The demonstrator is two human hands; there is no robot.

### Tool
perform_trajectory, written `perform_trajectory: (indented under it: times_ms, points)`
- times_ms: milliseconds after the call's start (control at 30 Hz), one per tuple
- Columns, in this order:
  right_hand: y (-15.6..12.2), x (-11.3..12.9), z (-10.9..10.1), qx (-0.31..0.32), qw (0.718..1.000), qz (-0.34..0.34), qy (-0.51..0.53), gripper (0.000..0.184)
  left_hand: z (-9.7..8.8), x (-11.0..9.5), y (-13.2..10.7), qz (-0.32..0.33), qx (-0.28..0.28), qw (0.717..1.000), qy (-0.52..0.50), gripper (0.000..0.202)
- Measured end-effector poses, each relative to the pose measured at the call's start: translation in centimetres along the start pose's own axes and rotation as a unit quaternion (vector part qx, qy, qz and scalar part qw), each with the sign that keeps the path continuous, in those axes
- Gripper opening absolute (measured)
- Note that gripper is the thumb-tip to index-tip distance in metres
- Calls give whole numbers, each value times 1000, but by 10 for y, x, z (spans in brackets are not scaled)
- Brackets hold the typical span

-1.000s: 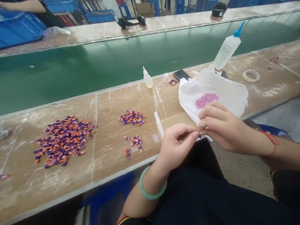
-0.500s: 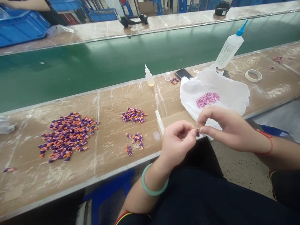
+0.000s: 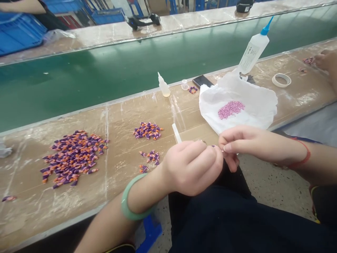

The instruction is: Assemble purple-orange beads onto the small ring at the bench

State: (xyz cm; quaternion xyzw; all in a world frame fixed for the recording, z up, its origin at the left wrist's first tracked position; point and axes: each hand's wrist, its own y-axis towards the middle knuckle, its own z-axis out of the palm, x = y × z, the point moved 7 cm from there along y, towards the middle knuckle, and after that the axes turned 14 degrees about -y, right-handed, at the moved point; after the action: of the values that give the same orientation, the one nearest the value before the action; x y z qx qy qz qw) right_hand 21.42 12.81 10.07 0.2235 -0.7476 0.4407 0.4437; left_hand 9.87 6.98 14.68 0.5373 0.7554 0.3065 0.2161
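Observation:
My left hand point(image 3: 193, 167), with a green bangle on the wrist, is curled shut, thumb and fingers pinched together at the bench's front edge. My right hand point(image 3: 244, 144), with a red cord on the wrist, pinches at the same spot, fingertip to fingertip with the left. Between them a tiny purple piece point(image 3: 213, 146) barely shows. Just beyond lies a white sheet point(image 3: 255, 102) carrying a heap of pink beads point(image 3: 231, 109). A white stick point(image 3: 176, 133) lies on the bench near my left hand.
Purple-and-orange pieces lie in a large pile point(image 3: 73, 156) at left and two small clusters point(image 3: 147, 130) point(image 3: 150, 158) at centre. A small glue bottle point(image 3: 163, 86), large blue-tipped bottle point(image 3: 253, 49), phone point(image 3: 202, 80), tape roll point(image 3: 281, 79). A green conveyor belt point(image 3: 105, 73) runs behind. Another person's hand point(image 3: 325, 59) far right.
My left hand has rolled over, its back now facing up, and moved slightly left and down. Both hands stay pinched together. Another person's hand has appeared at the far right.

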Motion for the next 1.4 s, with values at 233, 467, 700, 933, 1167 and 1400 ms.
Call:
perform_trajectory:
  times_ms: [233, 467, 700, 933, 1167, 1400]
  points:
    - [6, 3, 8, -11, 997, -24, 75, 20, -1, -1, -3, 101, -29, 993, 48, 24]
    - [6, 6, 6, -61, 993, -61, 81, 9, -4, 4, 1, 73, -8, 997, 9, 14]
    - [-15, 32, -11, -225, 921, -230, -220, 13, -8, 37, -4, -243, -86, 941, -221, 11]
    - [-15, 38, -7, -248, 851, -303, -351, 15, 13, 44, -23, -386, -115, 836, -373, 10]
    - [-9, 38, 1, -261, 792, -318, -451, 13, 23, 45, -30, -434, -132, 799, -395, 11]
    - [1, 38, 1, -243, 826, -293, -416, 11, 24, 47, -38, -440, -167, 798, -375, 13]
